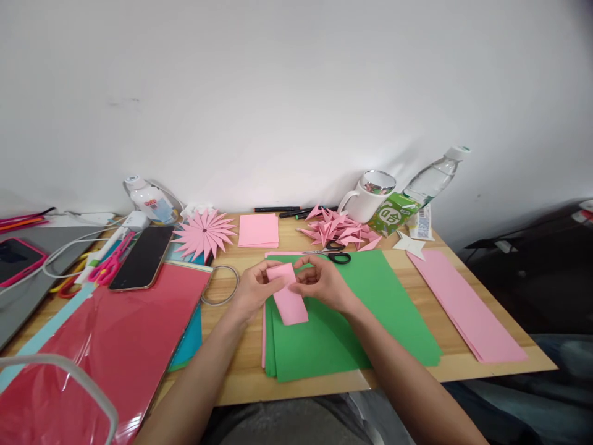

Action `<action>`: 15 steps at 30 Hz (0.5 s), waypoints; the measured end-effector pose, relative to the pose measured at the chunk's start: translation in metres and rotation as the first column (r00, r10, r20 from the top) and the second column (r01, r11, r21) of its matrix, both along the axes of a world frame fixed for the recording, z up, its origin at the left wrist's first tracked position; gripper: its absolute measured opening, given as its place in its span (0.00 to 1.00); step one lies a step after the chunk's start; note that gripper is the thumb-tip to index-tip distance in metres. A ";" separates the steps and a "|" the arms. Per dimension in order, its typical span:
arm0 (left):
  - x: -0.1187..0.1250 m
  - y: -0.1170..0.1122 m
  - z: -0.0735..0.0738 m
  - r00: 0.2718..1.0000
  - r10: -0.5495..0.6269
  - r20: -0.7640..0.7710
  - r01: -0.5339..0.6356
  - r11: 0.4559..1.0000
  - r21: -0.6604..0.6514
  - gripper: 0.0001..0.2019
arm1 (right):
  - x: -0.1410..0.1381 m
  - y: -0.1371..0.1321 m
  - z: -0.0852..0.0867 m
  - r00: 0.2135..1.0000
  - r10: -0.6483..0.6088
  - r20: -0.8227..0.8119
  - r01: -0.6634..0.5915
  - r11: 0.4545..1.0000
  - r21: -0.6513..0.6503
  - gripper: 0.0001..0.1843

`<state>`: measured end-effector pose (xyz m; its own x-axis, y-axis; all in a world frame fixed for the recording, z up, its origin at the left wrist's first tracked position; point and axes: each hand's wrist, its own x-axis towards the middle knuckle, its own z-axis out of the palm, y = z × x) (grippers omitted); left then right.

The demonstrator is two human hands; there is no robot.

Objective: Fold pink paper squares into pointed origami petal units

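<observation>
Both my hands hold a small folded pink paper point(288, 298) above a stack of green sheets point(352, 321) on the wooden table point(467, 371). My left hand point(252, 285) pinches the paper's upper left edge with closed fingers. My right hand point(324, 281) pinches its upper right corner, fingers curled together. The lower end of the paper hangs free over the green sheets.
Behind lie black scissors point(337, 254), a pile of folded pink pieces point(340, 230), square pink sheets point(258, 230) and a pink paper flower point(204, 233). Pink strips point(466, 306) lie right; red sheets point(106, 346), a phone point(143, 256) left. A mug point(368, 196), bottle point(433, 179) stand behind.
</observation>
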<state>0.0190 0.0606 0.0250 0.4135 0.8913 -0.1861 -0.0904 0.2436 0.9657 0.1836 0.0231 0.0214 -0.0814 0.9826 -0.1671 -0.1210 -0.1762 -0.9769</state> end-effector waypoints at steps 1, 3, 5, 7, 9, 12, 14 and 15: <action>-0.001 0.001 0.001 1.000 0.001 -0.029 0.000 0.999 0.034 0.16 | 0.000 -0.001 0.000 0.999 0.043 0.018 -0.042 0.999 -0.005 0.25; -0.004 0.002 0.003 0.995 -0.015 -0.099 0.024 0.996 0.089 0.13 | 0.001 -0.002 -0.001 0.991 0.123 0.055 -0.123 0.992 -0.003 0.23; -0.006 0.003 0.004 0.988 -0.024 -0.150 0.041 0.993 0.114 0.11 | 0.001 -0.002 -0.003 0.985 0.154 0.077 -0.156 0.988 0.011 0.21; -0.007 0.004 0.004 0.987 -0.017 -0.160 0.035 0.993 0.111 0.11 | 0.002 -0.001 -0.004 0.986 0.147 0.080 -0.150 0.988 0.031 0.20; -0.007 0.004 0.004 0.989 0.002 -0.146 0.012 0.996 0.091 0.11 | 0.003 0.000 -0.005 0.988 0.135 0.080 -0.139 0.989 0.042 0.20; -0.006 0.004 0.002 0.994 0.040 -0.102 -0.034 0.998 0.057 0.10 | 0.004 0.001 -0.005 0.989 0.120 0.091 -0.127 0.990 0.069 0.18; -0.004 0.004 0.002 0.995 0.079 -0.061 -0.078 0.997 0.022 0.10 | 0.005 0.002 -0.005 0.989 0.097 0.107 -0.108 0.989 0.098 0.16; -0.003 0.003 0.001 0.994 0.104 -0.037 -0.104 0.995 -0.001 0.11 | 0.005 0.002 -0.005 0.990 0.083 0.118 -0.096 0.989 0.111 0.16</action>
<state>0.0163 0.0640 0.0264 0.3116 0.9285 -0.2020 -0.0797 0.2374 0.9681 0.1882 0.0251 0.0160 -0.1573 0.9854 -0.0654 0.0018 -0.0660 -0.9978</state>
